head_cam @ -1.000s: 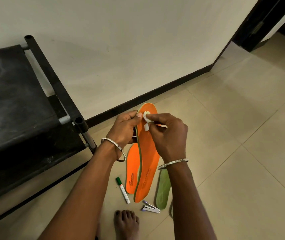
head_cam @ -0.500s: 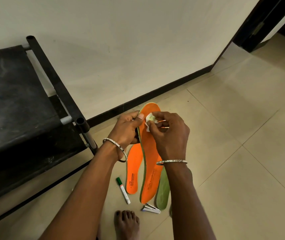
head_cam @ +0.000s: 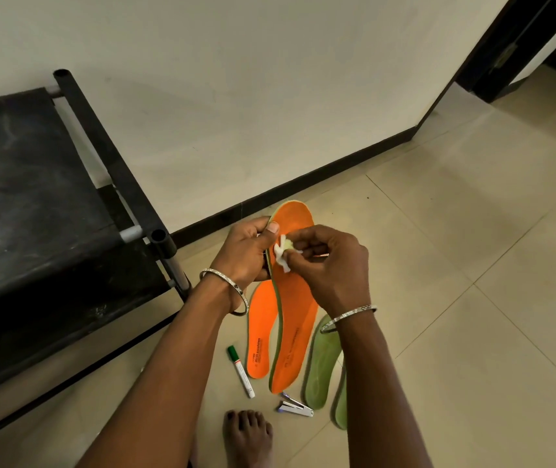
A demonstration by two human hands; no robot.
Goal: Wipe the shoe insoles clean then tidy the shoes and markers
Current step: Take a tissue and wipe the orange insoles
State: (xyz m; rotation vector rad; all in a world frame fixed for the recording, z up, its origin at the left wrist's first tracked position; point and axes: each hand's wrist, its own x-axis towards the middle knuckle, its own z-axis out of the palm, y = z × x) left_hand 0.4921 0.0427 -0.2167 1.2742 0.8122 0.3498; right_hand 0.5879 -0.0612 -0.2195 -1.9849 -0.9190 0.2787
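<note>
The left hand [head_cam: 246,251] gripped the raised orange insole [head_cam: 295,315] at its left edge near the toe, thumb pressed on the orange face and the other fingers curled behind. The right hand [head_cam: 330,265] pinched a small white wad [head_cam: 282,256] between fingertips and held it against the insole just beside that thumb.

Over the last second the wad had shifted slightly from the toe end towards the near side, and the insole had turned to face the camera more squarely. Judgement: wiping of this insole was in progress at the forefoot, with the arch and heel not yet reached.

On the floor [head_cam: 438,332] lay a second orange insole [head_cam: 261,329], partly under the held one, and two green insoles [head_cam: 323,363] to the right. A green-capped marker [head_cam: 241,371] lay to the left. No shoes were in view. Tidying was judged not started.
</note>
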